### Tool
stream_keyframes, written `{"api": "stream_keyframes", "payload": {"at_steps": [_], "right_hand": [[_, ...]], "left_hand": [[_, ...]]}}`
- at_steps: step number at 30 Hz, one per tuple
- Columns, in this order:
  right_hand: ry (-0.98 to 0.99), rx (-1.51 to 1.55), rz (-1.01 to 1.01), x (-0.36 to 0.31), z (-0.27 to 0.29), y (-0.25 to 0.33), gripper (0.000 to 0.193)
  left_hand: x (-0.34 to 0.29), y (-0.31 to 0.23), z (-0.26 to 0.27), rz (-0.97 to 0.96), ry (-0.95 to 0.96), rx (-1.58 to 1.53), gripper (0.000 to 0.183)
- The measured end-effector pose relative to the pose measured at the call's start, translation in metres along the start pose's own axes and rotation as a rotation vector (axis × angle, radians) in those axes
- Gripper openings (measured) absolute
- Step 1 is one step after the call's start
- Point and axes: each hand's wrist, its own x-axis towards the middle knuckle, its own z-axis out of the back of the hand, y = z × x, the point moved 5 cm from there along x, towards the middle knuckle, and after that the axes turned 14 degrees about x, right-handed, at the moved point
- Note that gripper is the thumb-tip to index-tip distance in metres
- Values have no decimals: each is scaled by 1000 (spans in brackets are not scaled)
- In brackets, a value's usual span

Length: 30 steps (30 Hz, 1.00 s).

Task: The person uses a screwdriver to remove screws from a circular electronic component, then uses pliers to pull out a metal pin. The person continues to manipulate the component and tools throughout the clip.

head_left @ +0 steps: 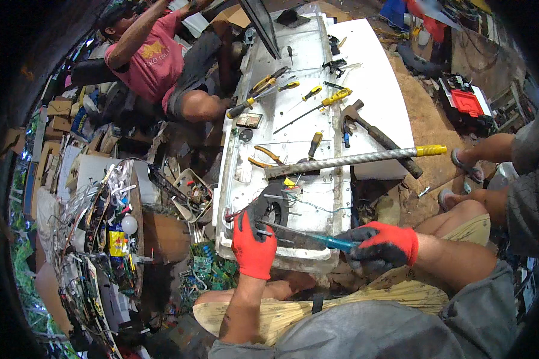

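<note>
My left hand [254, 242], in a red and black glove, is closed on the near edge of a black blower fan [274, 210] with a round hub. Thin metal pins stick out beside its fingers. A screwdriver with a teal handle [339, 243] is gripped in my right hand [384, 245], gloved the same way. Its shaft points left, and the tip reaches the fan beside my left fingers. The exact contact at the tip is hidden. Thin coloured wires [317, 206] trail over the white panel [317, 224] under the fan.
Beyond the fan lie a metal tube [353, 160] with a yellow end, a hammer [371, 128], orange-handled pliers [266, 157] and several screwdrivers [314, 112]. A person in a pink shirt [153, 69] sits far left. Circuit boards [212, 266] and a cable heap [105, 239] lie left.
</note>
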Motion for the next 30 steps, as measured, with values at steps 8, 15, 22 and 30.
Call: {"api": "stream_keyframes", "payload": {"at_steps": [8, 15, 22, 30], "right_hand": [[-151, -1170, 907, -9, -22, 31, 63], [48, -96, 58, -11, -11, 16, 57], [-98, -737, 745, -12, -22, 37, 56], [-88, -684, 467, -10, -7, 35, 41]], "left_hand": [[0, 5, 2, 46, 33, 48, 56], [4, 16, -1, 101, 66, 38, 58], [6, 13, 3, 116, 66, 22, 57], [6, 7, 4, 73, 34, -7, 54]]}}
